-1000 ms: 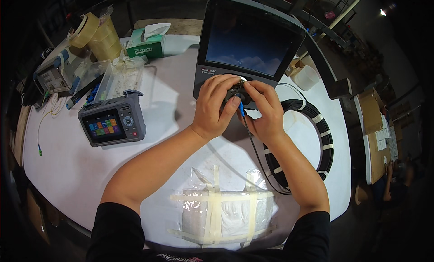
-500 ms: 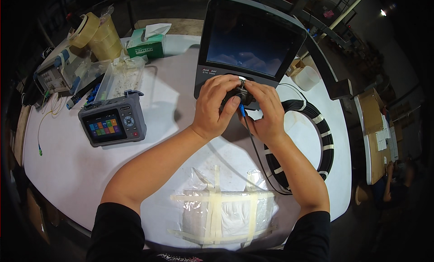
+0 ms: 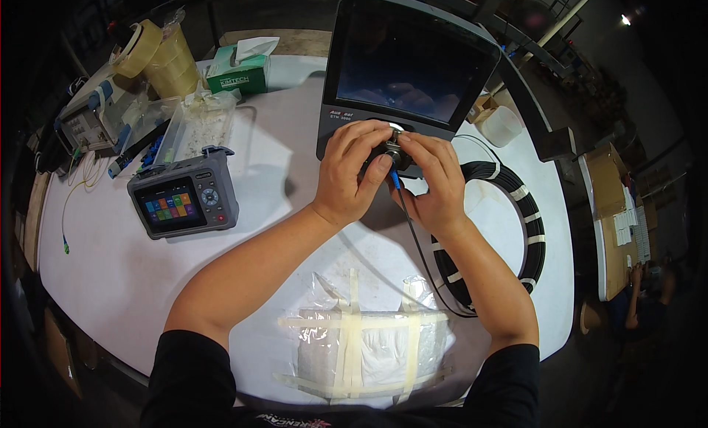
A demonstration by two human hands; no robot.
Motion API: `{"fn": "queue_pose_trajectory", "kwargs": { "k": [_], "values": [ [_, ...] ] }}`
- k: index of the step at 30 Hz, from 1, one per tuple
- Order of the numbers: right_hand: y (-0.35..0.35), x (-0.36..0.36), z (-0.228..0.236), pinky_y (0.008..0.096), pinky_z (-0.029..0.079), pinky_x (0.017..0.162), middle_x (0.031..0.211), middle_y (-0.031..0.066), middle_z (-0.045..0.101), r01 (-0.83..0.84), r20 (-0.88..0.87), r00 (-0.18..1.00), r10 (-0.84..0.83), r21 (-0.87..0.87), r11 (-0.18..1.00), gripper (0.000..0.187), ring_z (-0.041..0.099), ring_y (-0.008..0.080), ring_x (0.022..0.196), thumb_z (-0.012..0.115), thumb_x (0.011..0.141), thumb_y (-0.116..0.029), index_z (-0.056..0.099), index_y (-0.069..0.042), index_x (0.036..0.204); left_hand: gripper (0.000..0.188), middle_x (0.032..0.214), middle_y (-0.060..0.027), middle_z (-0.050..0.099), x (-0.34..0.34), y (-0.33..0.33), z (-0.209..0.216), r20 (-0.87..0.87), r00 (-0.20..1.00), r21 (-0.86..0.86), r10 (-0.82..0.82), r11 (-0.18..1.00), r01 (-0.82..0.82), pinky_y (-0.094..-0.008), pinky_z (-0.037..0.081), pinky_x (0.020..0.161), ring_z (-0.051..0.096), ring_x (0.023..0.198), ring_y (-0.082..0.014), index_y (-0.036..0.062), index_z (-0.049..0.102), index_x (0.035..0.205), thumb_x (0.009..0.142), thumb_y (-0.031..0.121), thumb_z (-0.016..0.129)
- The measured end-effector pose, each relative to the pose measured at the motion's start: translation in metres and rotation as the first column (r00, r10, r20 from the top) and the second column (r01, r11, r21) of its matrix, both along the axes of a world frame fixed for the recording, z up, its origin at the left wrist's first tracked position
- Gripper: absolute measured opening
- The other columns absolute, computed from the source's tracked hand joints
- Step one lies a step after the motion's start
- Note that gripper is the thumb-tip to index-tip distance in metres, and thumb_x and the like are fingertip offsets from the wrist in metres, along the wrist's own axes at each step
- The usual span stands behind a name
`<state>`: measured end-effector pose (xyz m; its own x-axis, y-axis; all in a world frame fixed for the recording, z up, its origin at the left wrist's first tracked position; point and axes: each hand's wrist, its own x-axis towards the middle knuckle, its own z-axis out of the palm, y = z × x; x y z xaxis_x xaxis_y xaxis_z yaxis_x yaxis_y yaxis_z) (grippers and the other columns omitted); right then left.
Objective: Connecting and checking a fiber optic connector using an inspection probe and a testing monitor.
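Note:
Both hands meet at a dark round fitting with a metal top (image 3: 394, 149) on the front of a grey desktop instrument with a large dark screen (image 3: 413, 66). My left hand (image 3: 345, 171) is closed round its left side, the thumb pressed near the front. My right hand (image 3: 441, 181) is closed on its right side, fingertips on the top and thumb lower down beside the cable. A blue fiber connector (image 3: 396, 180) sits at the fitting's near face, between the thumbs. From it a thin black cable (image 3: 417, 251) runs toward me. My fingers partly hide the fitting.
A coil of black cable (image 3: 537, 225) lies right of my right forearm. To the left stand a handheld tester with a lit screen (image 3: 184, 199), a clear plastic tray (image 3: 203, 133), a green tissue box (image 3: 240, 72) and tape rolls (image 3: 169, 63). Taped clear plastic (image 3: 369, 347) covers the near table.
Both hands stay at the fitting in almost the same pose. A little more of the dark round part shows beside my left thumb.

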<state>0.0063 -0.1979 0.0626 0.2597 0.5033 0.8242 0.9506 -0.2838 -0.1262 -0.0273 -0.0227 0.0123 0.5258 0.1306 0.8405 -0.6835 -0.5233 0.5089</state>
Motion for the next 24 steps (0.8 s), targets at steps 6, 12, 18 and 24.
{"fn": "queue_pose_trajectory", "kwargs": {
  "k": [6, 12, 18, 24],
  "values": [
    [0.0, 0.0006, -0.0012, 0.0403, 0.057, 0.089, 0.125, 0.0131, 0.068, 0.018, -0.017, 1.0, -0.018, 0.002, 1.0, 0.07, 0.066, 0.0344, 0.107, 0.08, 0.061, 0.006, 0.066, -0.004, 0.129, 0.036, 0.129, -0.0134, 0.067, -0.0009, -0.002, 0.002, 0.005, 1.0, -0.008, -0.007, 1.0, 0.007, -0.0451, 0.045, 0.106, 0.06, 0.121, -0.0348, 0.0025, 0.066, 0.125, 0.102, 0.029, 0.061],
    [0.0018, 0.0011, -0.0013, 0.0423, 0.056, 0.094, 0.128, 0.0147, 0.069, 0.026, -0.037, 0.999, -0.027, -0.017, 1.0, 0.074, 0.065, 0.0371, 0.112, 0.08, 0.063, 0.006, 0.062, -0.004, 0.134, 0.033, 0.129, -0.0139, 0.067, 0.0003, 0.0013, -0.0007, 0.037, 0.998, -0.027, -0.044, 0.999, 0.045, -0.0466, 0.044, 0.107, 0.06, 0.121, -0.0364, 0.0037, 0.064, 0.123, 0.102, 0.028, 0.061],
    [0.0004, 0.0024, -0.0021, 0.0422, 0.057, 0.093, 0.126, 0.015, 0.07, -0.009, -0.024, 1.0, 0.009, 0.005, 1.0, 0.073, 0.066, 0.0371, 0.111, 0.08, 0.063, 0.006, 0.063, -0.004, 0.133, 0.033, 0.13, -0.0138, 0.067, 0.0001, 0.0002, -0.0007, 0.032, 0.999, -0.017, -0.026, 1.0, 0.026, -0.0458, 0.045, 0.107, 0.061, 0.122, -0.036, 0.0038, 0.066, 0.124, 0.102, 0.028, 0.062],
    [0.0009, 0.0023, -0.0015, 0.0413, 0.058, 0.09, 0.124, 0.0143, 0.07, -0.018, 0.0, 1.0, 0.018, 0.008, 1.0, 0.072, 0.066, 0.0359, 0.109, 0.08, 0.061, 0.006, 0.064, -0.004, 0.131, 0.034, 0.129, -0.0132, 0.067, -0.0007, -0.0006, 0.0002, 0.003, 1.0, -0.018, -0.017, 1.0, 0.017, -0.045, 0.046, 0.106, 0.061, 0.121, -0.0349, 0.0033, 0.067, 0.124, 0.102, 0.028, 0.062]
  ]
}}
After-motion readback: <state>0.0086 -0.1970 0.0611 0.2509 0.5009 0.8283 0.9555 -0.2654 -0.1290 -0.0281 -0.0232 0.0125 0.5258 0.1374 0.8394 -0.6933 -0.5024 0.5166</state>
